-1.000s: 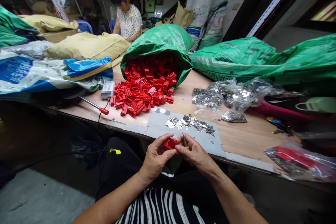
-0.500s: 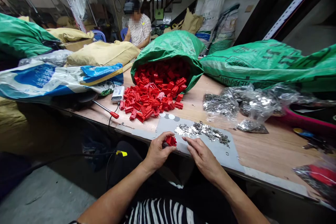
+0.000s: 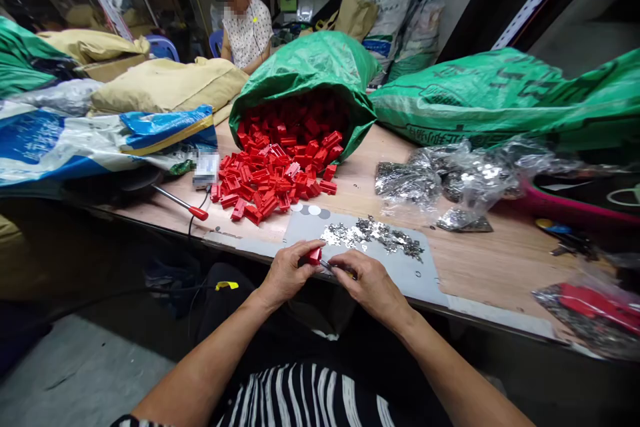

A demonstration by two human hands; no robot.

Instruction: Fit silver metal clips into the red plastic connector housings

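My left hand (image 3: 290, 273) is closed around a small red plastic part (image 3: 314, 256) just above the table's front edge. Close beside it, my right hand (image 3: 367, 280) pinches a thin metallic tool (image 3: 325, 265), its tip at the red part's right side; fingers hide most of it, so I cannot tell its exact kind. Behind the hands, small flat metal pieces (image 3: 373, 233) lie scattered on a grey mat (image 3: 425, 280). A pile of similar red plastic parts (image 3: 270, 180) spills from the mouth of a green woven sack (image 3: 315, 60).
Clear plastic bags of metal pieces (image 3: 410, 180) lie to the right. A red-tipped lever (image 3: 197, 213) juts out at left. Another green sack (image 3: 465, 100) and a tan sack (image 3: 170, 83) line the table's back. Across the table sits a person (image 3: 247, 33) in a dotted top.
My right hand has come in against the red part, and the thin metallic tool now shows at it. The red part has turned in my left hand. The view has shifted slightly.
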